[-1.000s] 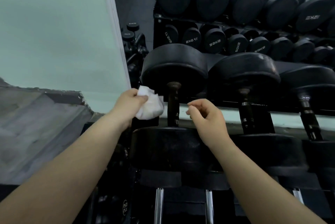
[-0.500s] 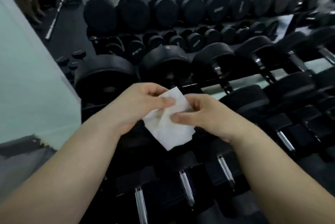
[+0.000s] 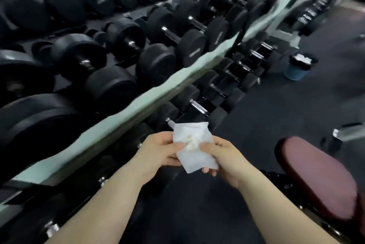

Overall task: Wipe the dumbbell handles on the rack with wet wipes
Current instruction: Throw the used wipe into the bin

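Near centre, just off the rack (image 3: 122, 117), the left hand (image 3: 158, 152) and right hand (image 3: 227, 156) each pinch an edge of the wet wipe (image 3: 194, 146) (its middle looks soiled). This is likely a refolding step; next, a clean face must wrap the dumbbell handle (image 3: 198, 107) just beyond.

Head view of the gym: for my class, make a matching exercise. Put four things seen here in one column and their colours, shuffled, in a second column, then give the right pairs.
Things
1. wipe
2. bin
3. bench pad
4. rack rail

Colours
A. pale green
B. dark red
C. white
D. blue

Pairs: 1-C, 2-D, 3-B, 4-A
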A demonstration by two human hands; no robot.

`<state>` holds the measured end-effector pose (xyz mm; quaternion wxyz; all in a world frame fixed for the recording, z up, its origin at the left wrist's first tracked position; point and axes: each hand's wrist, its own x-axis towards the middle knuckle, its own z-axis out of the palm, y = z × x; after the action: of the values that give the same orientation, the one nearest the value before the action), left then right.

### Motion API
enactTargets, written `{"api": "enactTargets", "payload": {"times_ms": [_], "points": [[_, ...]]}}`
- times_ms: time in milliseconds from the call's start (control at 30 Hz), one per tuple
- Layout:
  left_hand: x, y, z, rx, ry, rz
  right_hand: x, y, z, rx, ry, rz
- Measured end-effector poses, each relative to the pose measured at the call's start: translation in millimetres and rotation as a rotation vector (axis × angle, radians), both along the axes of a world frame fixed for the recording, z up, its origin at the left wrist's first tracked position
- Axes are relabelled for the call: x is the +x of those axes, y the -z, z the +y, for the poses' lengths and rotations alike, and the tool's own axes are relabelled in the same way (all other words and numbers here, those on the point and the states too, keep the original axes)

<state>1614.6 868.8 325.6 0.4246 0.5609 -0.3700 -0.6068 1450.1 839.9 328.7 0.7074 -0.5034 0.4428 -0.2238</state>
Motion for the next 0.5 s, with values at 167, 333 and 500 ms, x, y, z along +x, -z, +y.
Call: {"api": "enactTargets", "payload": {"times_ms": [167,333,500], "points": [[-73.3,6.4,-15.6,0.043,0.199,0.083,-78.9,10.7,-8.7,0.087,0.18,-0.07],[-122.8,20.4,-46.4,0.076,0.106,0.066,-121.6,25.6,-18.5,0.241,0.4,-0.423],[-163.7,37.9,-90.6,0.012,0.014,-0.083,-137.1,53.7,-41.8,0.332,0.543,-0.361]]}}
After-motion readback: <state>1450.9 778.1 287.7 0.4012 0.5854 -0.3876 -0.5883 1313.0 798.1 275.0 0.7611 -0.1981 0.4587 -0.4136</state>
